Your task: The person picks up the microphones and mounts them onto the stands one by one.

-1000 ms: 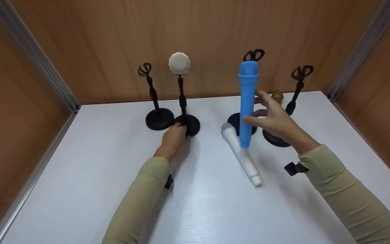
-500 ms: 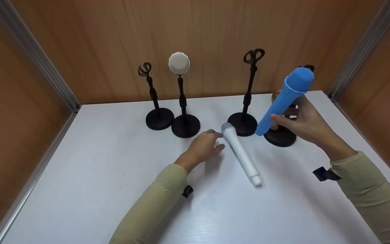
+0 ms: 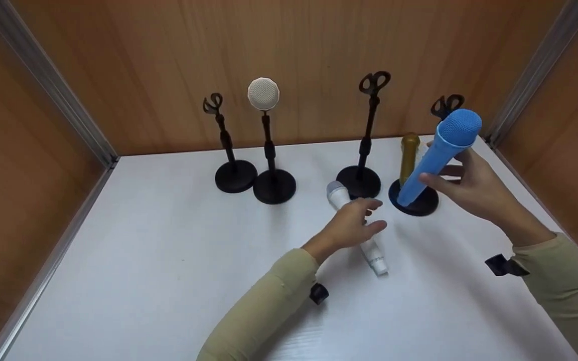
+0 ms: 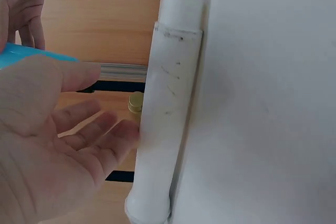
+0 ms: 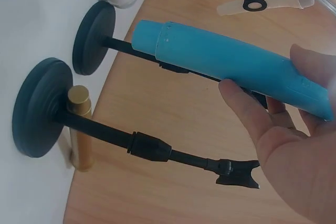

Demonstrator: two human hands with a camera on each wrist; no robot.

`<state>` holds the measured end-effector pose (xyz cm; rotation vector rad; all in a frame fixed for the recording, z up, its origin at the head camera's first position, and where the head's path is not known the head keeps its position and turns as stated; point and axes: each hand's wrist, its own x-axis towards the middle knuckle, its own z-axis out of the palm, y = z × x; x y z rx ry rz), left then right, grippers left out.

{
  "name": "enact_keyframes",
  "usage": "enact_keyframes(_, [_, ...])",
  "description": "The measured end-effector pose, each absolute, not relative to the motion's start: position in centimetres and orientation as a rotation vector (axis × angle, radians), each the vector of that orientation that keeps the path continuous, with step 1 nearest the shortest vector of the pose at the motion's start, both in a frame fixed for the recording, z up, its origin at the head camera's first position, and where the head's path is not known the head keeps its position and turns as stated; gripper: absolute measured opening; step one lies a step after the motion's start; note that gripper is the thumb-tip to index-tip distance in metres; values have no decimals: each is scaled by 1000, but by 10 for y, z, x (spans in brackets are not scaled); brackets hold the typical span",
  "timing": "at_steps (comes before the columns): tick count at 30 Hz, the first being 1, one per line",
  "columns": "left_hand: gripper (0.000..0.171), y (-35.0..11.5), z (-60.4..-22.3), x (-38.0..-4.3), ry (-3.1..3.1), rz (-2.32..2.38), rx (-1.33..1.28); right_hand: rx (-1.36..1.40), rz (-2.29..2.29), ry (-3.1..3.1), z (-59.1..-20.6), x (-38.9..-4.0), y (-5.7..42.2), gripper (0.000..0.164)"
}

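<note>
Right hand: and here the right hand (image 3: 477, 189) has thumb and fingers closed round the handle of the blue microphone (image 3: 432, 163), gripping it firmly!
Blue microphone: up off the white table (image 3: 143, 260), tilted, mesh head high and to the right, tail end over the rightmost stand's base.
Left hand: over in the middle, the left hand (image 3: 351, 224) has its fingers loosely extended, thumb apart, gripping nothing; whether a fingertip touches the microphone beside it, I cannot tell.
White microphone: lying slantwise on the table, the white microphone (image 4: 165, 108) has its middle hidden under that left hand in the head view.
Rightmost stand: crowded here! The rightmost stand (image 3: 422, 204) is upright, its pole largely masked by the blue microphone and right hand in the head view.
Gold rod: the gold rod (image 3: 409, 154) sits just behind that base, partly screened by the blue microphone.
Inner right stand: upright, the inner right stand (image 3: 365, 145) has its base close by the white microphone's head.
Left pair: two more, near each other; the outer left stand (image 3: 226, 140) shows its clip, the inner left stand (image 3: 269, 149) carries a pale microphone (image 3: 263, 94).
Backdrop: a wooden panel (image 3: 309, 60) rises behind them all.
</note>
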<state>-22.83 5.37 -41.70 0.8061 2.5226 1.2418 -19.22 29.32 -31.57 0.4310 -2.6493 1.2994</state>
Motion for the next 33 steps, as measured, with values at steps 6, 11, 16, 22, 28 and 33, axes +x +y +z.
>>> enact_keyframes(6, [59,75,-421,-247,2511,1509,504,402,1280,-2657,-313,-191,297,84])
enact_keyframes(11, [73,88,-429,-270,2509,1718,259,396,1282,-2662,-314,-191,299,82])
enact_keyframes(16, [84,98,-433,-283,2501,1786,244,371,1262,-2699,-318,-190,301,82])
enact_keyframes(22, [93,105,-437,-292,2576,1673,350,350,1241,-2721,-320,-189,303,84])
enact_keyframes(28, [99,102,-440,-299,2584,1635,339,349,1269,-2735,-321,-188,305,86])
enact_keyframes(33, [99,88,-440,-307,2626,1528,395,355,1279,-2753,-326,-187,304,85])
